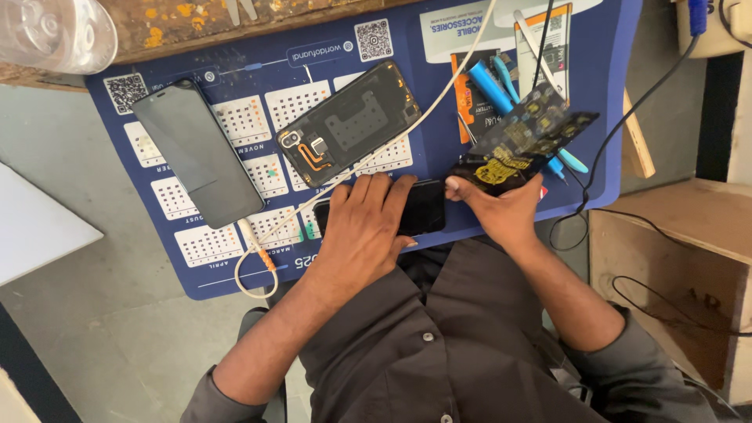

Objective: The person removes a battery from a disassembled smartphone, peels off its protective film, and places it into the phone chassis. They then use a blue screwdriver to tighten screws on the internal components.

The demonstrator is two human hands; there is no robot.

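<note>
While the left hand presses flat on a black phone at the mat's near edge, the right hand grips a black-and-gold pouch just beside it. Farther back lie an opened phone and a dark handset.

black phone — half under hands | clear bottle — cut off

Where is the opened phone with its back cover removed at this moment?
In the head view, the opened phone lies on the blue mat, above the left hand, between the dark phone on its left and the black-and-gold packet on its right.
</note>
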